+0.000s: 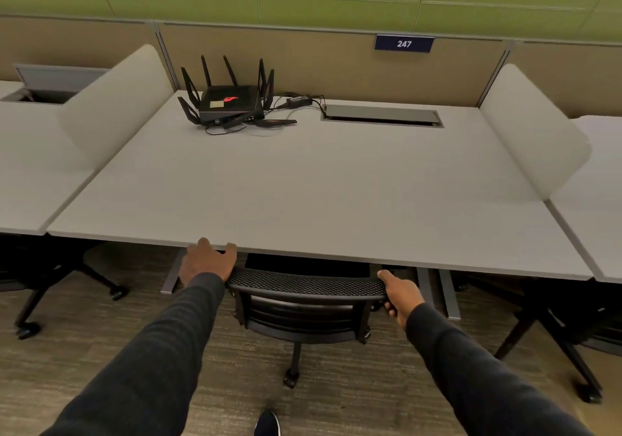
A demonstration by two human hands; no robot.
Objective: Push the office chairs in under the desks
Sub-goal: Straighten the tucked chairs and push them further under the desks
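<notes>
A black office chair (304, 304) with a mesh backrest stands at the middle grey desk (303, 193). Its seat is hidden under the desktop and its backrest top sits just below the front edge. My left hand (207, 262) grips the backrest's left top corner, fingers touching the desk edge. My right hand (400, 296) holds the backrest's right top corner, thumb on top and fingers curled behind. One chair leg and caster (291, 380) show on the carpet.
A black router with several antennas (229, 102) and cables lies at the desk's back left, beside a cable hatch (382, 115). White side screens (114, 109) (535, 132) flank the desk. Other chair bases stand under the left desk (30, 304) and right desk (555, 341). My shoe (267, 424) is below.
</notes>
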